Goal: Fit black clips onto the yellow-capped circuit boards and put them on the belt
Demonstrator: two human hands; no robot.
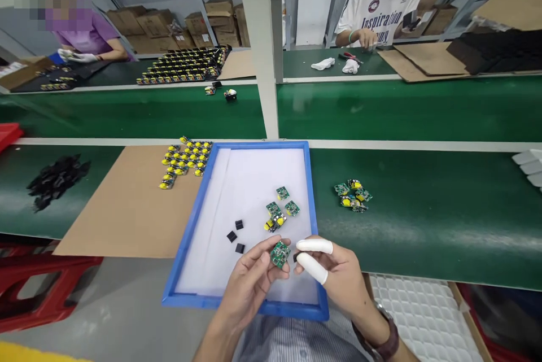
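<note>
My left hand (pixel 255 274) grips a small green circuit board (pixel 280 254) by its edges, its component side toward me. Close on its right, my right hand (pixel 332 271), with white finger cots on thumb and index finger, pinches a small black piece (pixel 296 257), mostly hidden by the fingertips. Both hands are above the near part of a white tray (pixel 262 175) with a blue frame. Beyond them in the tray lie several circuit boards (pixel 273 209) with yellow parts. Left of these sit three black blocks (pixel 231 236), apart from one another.
A cardboard sheet (pixel 114 204) bears rows of yellow-topped boards (pixel 190 156) left of the tray. Black strips (pixel 57 181) are heaped further left. More boards (pixel 353 195) lie on the green bench to the right. Two people work across the conveyor belt (pixel 381 110); a post (pixel 256 40) stands ahead.
</note>
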